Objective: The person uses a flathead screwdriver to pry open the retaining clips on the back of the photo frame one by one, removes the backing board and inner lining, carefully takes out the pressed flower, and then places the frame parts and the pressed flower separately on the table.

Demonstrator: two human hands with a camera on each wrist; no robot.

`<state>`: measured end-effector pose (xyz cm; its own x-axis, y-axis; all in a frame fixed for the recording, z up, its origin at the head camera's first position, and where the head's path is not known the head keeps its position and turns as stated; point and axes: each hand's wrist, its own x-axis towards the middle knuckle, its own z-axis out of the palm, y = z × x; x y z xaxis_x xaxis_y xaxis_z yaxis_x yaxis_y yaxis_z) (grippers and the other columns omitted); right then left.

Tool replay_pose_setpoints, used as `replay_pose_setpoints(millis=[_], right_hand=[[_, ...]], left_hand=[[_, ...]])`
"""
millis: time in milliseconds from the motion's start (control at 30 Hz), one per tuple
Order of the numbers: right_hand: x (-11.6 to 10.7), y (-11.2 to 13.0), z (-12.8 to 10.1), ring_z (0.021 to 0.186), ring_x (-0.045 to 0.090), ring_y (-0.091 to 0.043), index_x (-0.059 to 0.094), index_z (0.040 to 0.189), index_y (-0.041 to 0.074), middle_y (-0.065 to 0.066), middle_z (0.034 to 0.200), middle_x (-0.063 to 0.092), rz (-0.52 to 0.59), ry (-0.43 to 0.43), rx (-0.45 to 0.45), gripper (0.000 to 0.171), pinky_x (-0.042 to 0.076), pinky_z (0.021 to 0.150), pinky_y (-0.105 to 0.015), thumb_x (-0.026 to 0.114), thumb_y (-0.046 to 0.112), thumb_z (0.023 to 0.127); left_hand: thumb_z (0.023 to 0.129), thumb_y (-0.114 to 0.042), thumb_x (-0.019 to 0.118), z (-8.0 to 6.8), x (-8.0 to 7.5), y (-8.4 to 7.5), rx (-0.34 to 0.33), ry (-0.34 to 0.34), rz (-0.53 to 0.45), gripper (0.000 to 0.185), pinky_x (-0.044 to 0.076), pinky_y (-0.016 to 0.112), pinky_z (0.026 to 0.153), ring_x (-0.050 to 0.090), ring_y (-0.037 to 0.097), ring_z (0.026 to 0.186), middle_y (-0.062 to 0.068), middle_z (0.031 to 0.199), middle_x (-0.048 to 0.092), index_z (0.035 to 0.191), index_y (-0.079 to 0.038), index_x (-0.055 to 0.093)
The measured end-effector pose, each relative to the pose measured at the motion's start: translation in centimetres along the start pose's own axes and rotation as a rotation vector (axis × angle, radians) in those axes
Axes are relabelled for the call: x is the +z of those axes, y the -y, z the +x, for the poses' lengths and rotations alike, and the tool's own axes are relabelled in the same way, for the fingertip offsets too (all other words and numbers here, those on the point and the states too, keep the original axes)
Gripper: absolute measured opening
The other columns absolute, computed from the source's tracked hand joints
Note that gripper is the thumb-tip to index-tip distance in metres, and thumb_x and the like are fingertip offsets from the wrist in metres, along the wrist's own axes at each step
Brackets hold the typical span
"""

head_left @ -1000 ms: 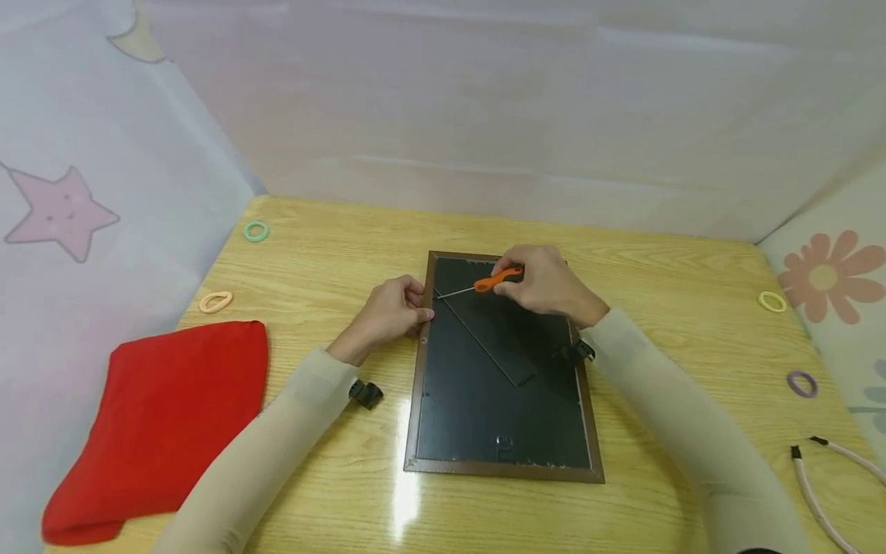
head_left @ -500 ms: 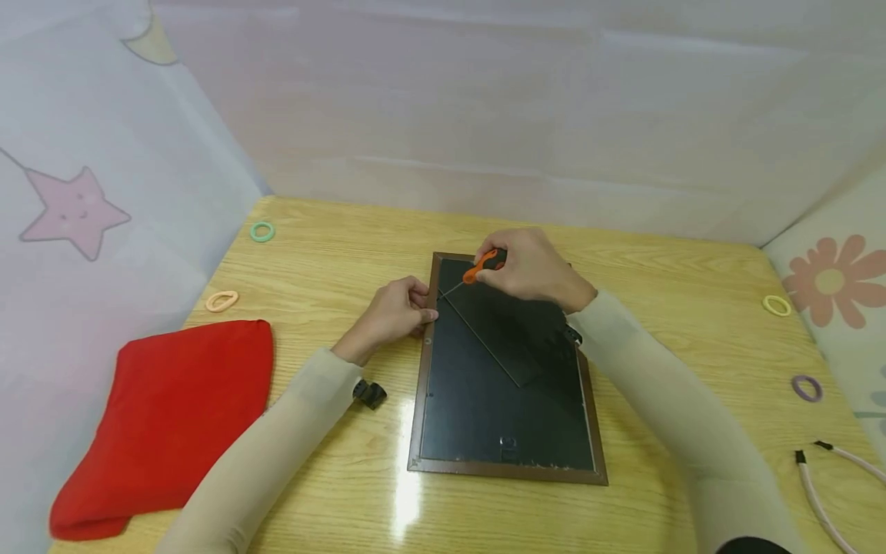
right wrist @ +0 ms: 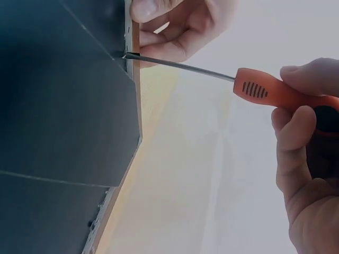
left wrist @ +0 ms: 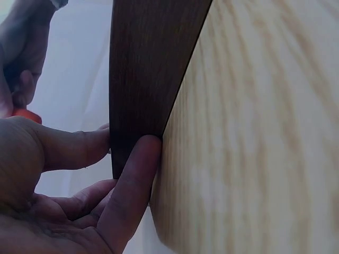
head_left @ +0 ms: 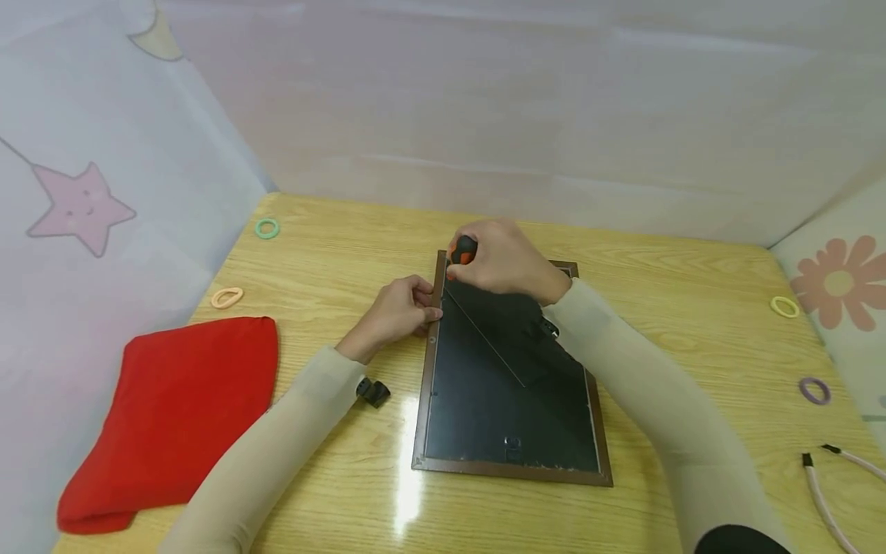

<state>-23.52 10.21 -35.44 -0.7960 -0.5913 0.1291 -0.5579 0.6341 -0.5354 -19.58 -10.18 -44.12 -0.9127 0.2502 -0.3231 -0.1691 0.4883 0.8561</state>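
Note:
A brown wooden picture frame (head_left: 505, 415) lies face down on the table, its black backing and fold-out stand facing up. My left hand (head_left: 422, 305) pinches the frame's left rail near the top; in the left wrist view its fingers (left wrist: 127, 180) press against the rail's dark side (left wrist: 148, 63). My right hand (head_left: 479, 265) grips an orange-handled screwdriver (head_left: 462, 251) with a black cap, held steeply over the frame's upper left corner. In the right wrist view the screwdriver (right wrist: 265, 91) has its metal tip at the seam between the backing (right wrist: 58, 106) and the rail, just by my left fingers (right wrist: 175, 26).
A folded red cloth (head_left: 173, 415) lies at the front left. Small hair ties lie about: green (head_left: 267, 228), peach (head_left: 227, 297), yellow (head_left: 784, 307), purple (head_left: 814, 390). A pink cable (head_left: 831, 485) lies at the front right. Fabric walls close in three sides.
My right hand has shifted left and raised the screwdriver handle from nearly flat to steep, with the tip staying at the frame's left inner edge. My left hand has kept its hold.

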Motion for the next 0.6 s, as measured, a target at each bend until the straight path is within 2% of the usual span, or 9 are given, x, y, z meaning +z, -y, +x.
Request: replay_pose_setpoints(millis=[200, 400, 600], right_hand=[[0.4, 0.4, 0.6, 0.058, 0.055, -0.015, 0.072, 0.096, 0.014, -0.001, 0.081, 0.069, -0.012, -0.002, -0.028, 0.015, 0.042, 0.050, -0.025, 0.075, 0.025, 0.086], [1.0, 0.3, 0.9, 0.057, 0.052, -0.015, 0.070, 0.088, 0.012, -0.002, 0.074, 0.065, 0.013, -0.040, -0.078, 0.010, 0.041, 0.052, -0.024, 0.074, 0.022, 0.087], [1.6, 0.1, 1.0, 0.057, 0.053, -0.015, 0.068, 0.082, 0.014, -0.001, 0.071, 0.064, 0.049, -0.084, -0.068, 0.017, 0.041, 0.053, -0.025, 0.078, 0.027, 0.086]], left_hand=[[0.093, -0.010, 0.073, 0.2, 0.1, 0.0, 0.000, -0.003, -0.007, 0.039, 0.065, 0.033, 0.068, 0.074, 0.022, 0.081, 0.014, 0.112, 0.063, 0.127, -0.003, 0.056], [0.092, -0.011, 0.074, 0.2, 0.3, 0.1, 0.010, -0.007, -0.001, 0.038, 0.065, 0.032, 0.068, 0.074, 0.022, 0.081, 0.013, 0.110, 0.065, 0.126, -0.004, 0.057], [0.091, -0.011, 0.074, 0.3, 0.5, 0.2, 0.000, -0.012, 0.008, 0.041, 0.064, 0.030, 0.067, 0.073, 0.022, 0.083, 0.013, 0.112, 0.064, 0.127, -0.004, 0.057]])
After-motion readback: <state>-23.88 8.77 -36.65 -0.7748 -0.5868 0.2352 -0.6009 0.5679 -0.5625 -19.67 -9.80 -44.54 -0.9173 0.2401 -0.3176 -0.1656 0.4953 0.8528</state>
